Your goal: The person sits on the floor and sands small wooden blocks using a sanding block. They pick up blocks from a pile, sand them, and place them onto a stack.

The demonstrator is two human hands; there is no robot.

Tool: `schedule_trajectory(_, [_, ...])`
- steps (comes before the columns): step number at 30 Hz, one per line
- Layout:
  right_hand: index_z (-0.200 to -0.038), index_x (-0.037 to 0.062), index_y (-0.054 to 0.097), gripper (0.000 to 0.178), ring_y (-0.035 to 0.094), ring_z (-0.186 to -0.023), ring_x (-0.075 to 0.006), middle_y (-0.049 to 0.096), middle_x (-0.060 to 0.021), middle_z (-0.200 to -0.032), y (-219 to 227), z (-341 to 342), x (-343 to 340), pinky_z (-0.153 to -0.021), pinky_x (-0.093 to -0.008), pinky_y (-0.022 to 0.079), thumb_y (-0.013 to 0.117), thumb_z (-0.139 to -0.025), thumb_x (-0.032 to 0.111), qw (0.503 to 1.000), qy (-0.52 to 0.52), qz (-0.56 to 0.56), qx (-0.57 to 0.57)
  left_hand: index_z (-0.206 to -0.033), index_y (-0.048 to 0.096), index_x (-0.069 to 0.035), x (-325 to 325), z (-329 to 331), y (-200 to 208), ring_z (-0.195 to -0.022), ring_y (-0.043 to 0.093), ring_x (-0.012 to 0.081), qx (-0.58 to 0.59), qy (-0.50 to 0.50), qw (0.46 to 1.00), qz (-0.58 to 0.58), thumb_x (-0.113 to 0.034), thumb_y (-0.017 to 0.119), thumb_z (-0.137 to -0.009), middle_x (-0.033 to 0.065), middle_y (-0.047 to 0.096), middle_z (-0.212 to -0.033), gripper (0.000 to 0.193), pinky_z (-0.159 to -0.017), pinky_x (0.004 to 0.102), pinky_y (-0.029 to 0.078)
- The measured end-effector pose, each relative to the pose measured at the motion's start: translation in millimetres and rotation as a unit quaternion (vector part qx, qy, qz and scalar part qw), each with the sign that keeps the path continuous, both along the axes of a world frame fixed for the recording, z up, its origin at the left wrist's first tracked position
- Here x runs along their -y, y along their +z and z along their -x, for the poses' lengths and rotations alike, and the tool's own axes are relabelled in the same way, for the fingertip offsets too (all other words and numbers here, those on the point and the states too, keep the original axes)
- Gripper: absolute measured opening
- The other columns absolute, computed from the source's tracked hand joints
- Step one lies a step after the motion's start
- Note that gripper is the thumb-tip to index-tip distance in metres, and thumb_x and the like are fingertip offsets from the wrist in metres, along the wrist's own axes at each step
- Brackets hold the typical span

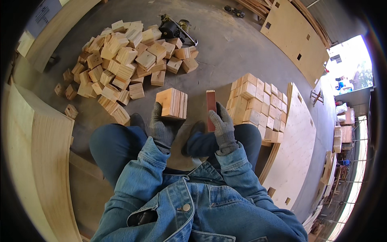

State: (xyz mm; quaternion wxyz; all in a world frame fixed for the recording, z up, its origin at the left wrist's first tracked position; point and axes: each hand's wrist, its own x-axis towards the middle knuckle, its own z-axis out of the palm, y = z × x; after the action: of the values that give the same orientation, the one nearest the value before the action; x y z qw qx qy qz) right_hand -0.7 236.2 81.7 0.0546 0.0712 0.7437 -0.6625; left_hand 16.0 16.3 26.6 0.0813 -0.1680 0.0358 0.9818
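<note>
In my gloved left hand (pixel 162 128) is a squarish wooden block (pixel 172 102), its layered edge grain facing right. The grey glove grips it from below and the left side, raised above the floor between my knees. My right hand (pixel 223 128), also in a grey glove, is closed on a sanding block (pixel 211 108), a narrow reddish-brown bar with a pale top end, held upright. A small gap separates the bar from the wooden block. Beyond my left hand lies a loose heap of similar wooden blocks (pixel 125 56). Near my right hand are blocks in a neat stack (pixel 258 105).
A dark power tool (pixel 177 29) lies at the heap's far edge. Stacked plywood sheets (pixel 296 141) stand along my right, and another thick stack of sheets (pixel 44 161) rises on my left. Across the concrete floor (pixel 219 48) leans a large board with square holes (pixel 296 38).
</note>
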Motion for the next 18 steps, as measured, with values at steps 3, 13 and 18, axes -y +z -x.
schedule_trajectory(3, [-0.152, -0.0034, 0.043, 0.067, 0.059, -0.120, -0.0189, 0.060, -0.0130, -0.138, 24, -13, 2, -0.103, -0.0332, 0.049, 0.072, -0.098, 0.025, 0.997, 0.035, 0.069, 0.014, -0.149, 0.050, -0.014, 4, 1, -4, -0.131, 0.056, 0.0337, 0.001, -0.003, 1.000, 0.008, -0.058, 0.055, -0.100, 0.0135, 0.056, -0.147, 0.066, -0.110, 0.0558, 0.046])
schedule_trajectory(13, [-0.160, -0.0003, 0.030, 0.083, 0.057, -0.131, -0.0260, 0.052, -0.0173, -0.149, 60, -39, 28, -0.108, -0.0382, 0.047, 0.072, -0.094, 0.028, 0.882, 0.175, 0.425, 0.104, -0.152, 0.045, -0.011, 3, 5, -4, -0.136, 0.052, 0.0335, -0.010, -0.011, 0.998, 0.064, -0.060, 0.053, -0.101, 0.0150, 0.053, -0.148, 0.071, -0.114, 0.0565, 0.041])
schedule_trajectory(18, [-0.160, 0.0016, 0.027, 0.090, 0.063, -0.123, -0.0297, 0.053, -0.0203, -0.145, 55, -30, 54, -0.099, -0.0441, 0.055, 0.075, -0.092, 0.035, 0.886, 0.188, 0.410, 0.108, -0.152, 0.043, -0.007, -4, -6, 26, -0.131, 0.056, 0.0353, -0.076, -0.046, 0.991, 0.098, -0.059, 0.050, -0.103, 0.0184, 0.054, -0.146, 0.072, -0.109, 0.0523, 0.048])
